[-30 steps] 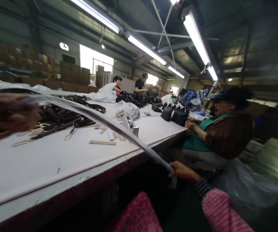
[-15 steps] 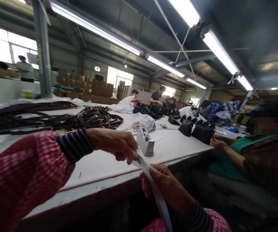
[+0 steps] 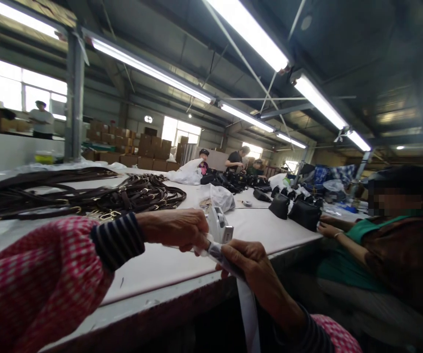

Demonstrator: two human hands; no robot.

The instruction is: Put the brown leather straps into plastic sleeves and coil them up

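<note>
My left hand and my right hand meet above the near edge of the long white table, both gripping a long pale strip. The strip's upper end is pinched between the fingers of the two hands and the rest hangs down below the table edge. Just behind my hands stands a white tape dispenser on the table. Both sleeves are red-and-white checked with dark striped cuffs.
A heap of dark straps with metal buckles covers the table's left. Black bags stand further along, in front of a seated person in green and brown. Other people work at the far end. Cardboard boxes are stacked behind.
My hands have come together from wide apart. The right hand slid up the strip from below the table edge to beside the left hand. The view has swung left.
</note>
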